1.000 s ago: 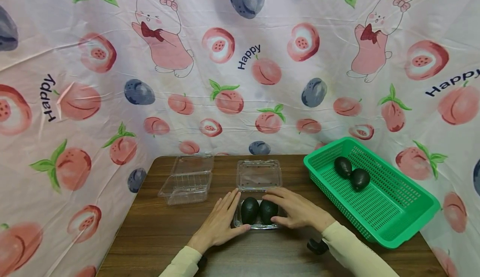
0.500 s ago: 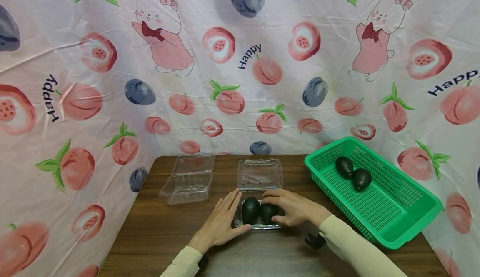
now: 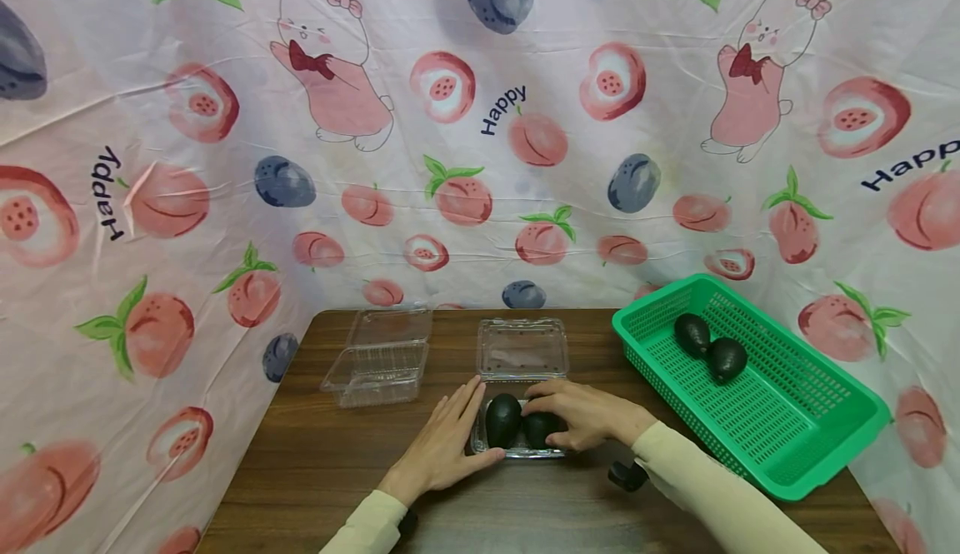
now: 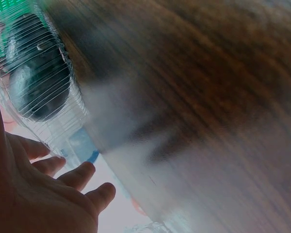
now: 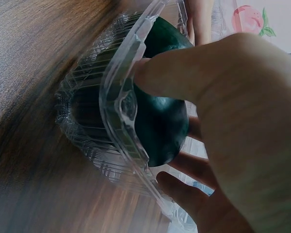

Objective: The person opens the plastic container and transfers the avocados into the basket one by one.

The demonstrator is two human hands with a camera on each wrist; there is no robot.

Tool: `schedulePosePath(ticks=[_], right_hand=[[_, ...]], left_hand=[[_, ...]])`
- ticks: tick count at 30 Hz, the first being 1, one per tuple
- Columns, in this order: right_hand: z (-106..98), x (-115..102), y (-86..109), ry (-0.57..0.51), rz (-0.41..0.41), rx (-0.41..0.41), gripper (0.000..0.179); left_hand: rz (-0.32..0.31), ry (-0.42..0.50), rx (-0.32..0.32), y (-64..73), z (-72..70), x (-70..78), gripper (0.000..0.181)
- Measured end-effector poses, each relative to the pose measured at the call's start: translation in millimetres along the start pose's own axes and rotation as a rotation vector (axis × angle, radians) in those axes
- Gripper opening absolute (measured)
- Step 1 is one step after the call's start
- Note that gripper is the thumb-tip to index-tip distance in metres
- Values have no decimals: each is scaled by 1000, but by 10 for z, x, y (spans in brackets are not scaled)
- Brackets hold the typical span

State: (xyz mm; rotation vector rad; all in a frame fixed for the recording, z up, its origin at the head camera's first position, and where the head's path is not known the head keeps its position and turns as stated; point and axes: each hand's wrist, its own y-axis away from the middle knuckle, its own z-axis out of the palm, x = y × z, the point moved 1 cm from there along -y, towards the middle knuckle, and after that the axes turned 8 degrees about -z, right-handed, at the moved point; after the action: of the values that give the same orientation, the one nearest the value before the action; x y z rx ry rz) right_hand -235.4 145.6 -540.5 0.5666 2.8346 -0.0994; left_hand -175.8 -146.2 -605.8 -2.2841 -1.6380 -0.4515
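Note:
Two dark avocados sit side by side in a clear plastic clamshell box (image 3: 517, 455), its lid (image 3: 522, 349) folded back. My right hand (image 3: 581, 412) holds the right avocado (image 3: 538, 431), thumb at the near side and fingers over the far side. In the right wrist view, that avocado (image 5: 160, 128) shows behind the box's rim between thumb and fingers. Beside the left avocado (image 3: 502, 421), my left hand (image 3: 441, 441) lies along the box's left wall with straight fingers, its thumb at the near corner. The left wrist view shows the ribbed box wall (image 4: 63, 104) next to the spread fingers.
A second clear clamshell box (image 3: 381, 371) stands with its lid up at the back left. To the right, a green plastic basket (image 3: 750, 446) holds two more avocados (image 3: 708, 347). A patterned cloth (image 3: 465, 146) hangs behind the wooden table (image 3: 300, 471).
The right hand has shifted slightly with the right avocado, which now sits a little lower and more tilted in the box. The left hand stays in place. The whole view drifts slightly rightward.

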Motion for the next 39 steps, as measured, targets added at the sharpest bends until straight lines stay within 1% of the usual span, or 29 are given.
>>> schedulePosePath(ticks=[8, 12, 18, 25, 39], right_hand=[[2, 22, -54, -23, 23, -55, 54], [5, 48, -78, -15, 25, -68, 56], [16, 66, -112, 0, 1, -64, 59], [27, 78, -139, -8, -9, -60, 61], [45, 117, -146, -6, -51, -24, 58]], left_hand=[[-4, 1, -5, -2, 7, 0, 114], [-6, -2, -5, -2, 0, 3, 114], [-5, -8, 0, -5, 4, 0, 114], [-4, 5, 3, -3, 4, 5, 114], [-6, 11, 3, 1, 5, 8, 115]])
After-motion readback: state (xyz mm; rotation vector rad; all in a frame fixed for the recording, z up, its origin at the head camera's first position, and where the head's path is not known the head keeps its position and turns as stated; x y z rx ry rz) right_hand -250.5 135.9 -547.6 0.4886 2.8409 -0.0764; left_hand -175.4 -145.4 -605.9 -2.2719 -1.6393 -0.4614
